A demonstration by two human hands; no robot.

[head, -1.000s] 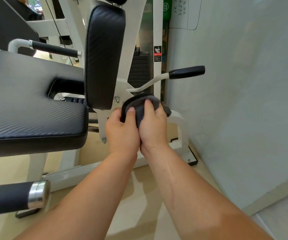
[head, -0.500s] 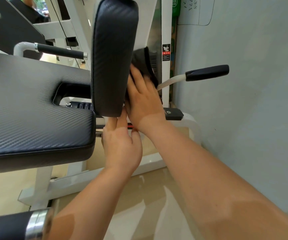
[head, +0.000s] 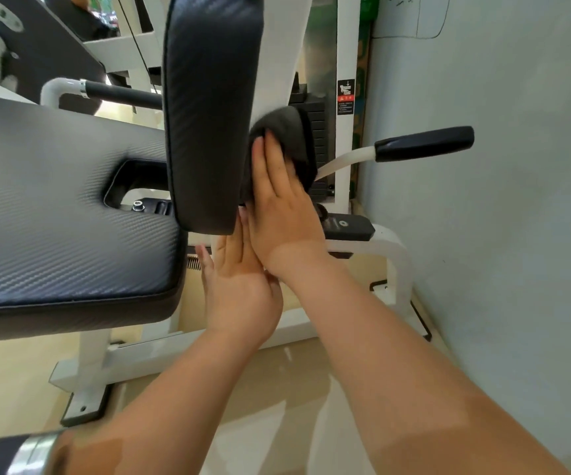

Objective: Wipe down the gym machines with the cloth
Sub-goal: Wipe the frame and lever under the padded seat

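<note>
Dark grey cloth [head: 285, 138] bunched against the wall-facing side of the upright back pad [head: 208, 114], about halfway up it. Pinned there by the right hand [head: 284, 204]: fingers straight and close together, laid flat over the lower part of the cloth, nothing curled round it. Most of the cloth beyond and above the fingertips, folding out away from the pad; a darker edge hanging down past the little-finger side of the hand.

Left hand [head: 239, 289] just below the pad's bottom corner, fingers straight and slightly spread, holding nothing. Fingertips up near the pad's lower edge, thumb side against the right wrist. No contact with the cloth.

On the far side of the pad from the cloth, the wide black seat pad [head: 54, 217], with a notch cut in its edge nearest the upright pad. Behind the pad on the cloth's side, a black weight stack [head: 320, 132] and a white post with a warning label [head: 345, 97]. Further out from the pad toward the pale wall [head: 500, 200], a white lever ending in a black grip [head: 424, 144]. Below the pad, the white base frame [head: 181, 351] on a cream floor [head: 9, 382]. Well below and to the seat side, a black roller with a chrome end [head: 33, 454].
</note>
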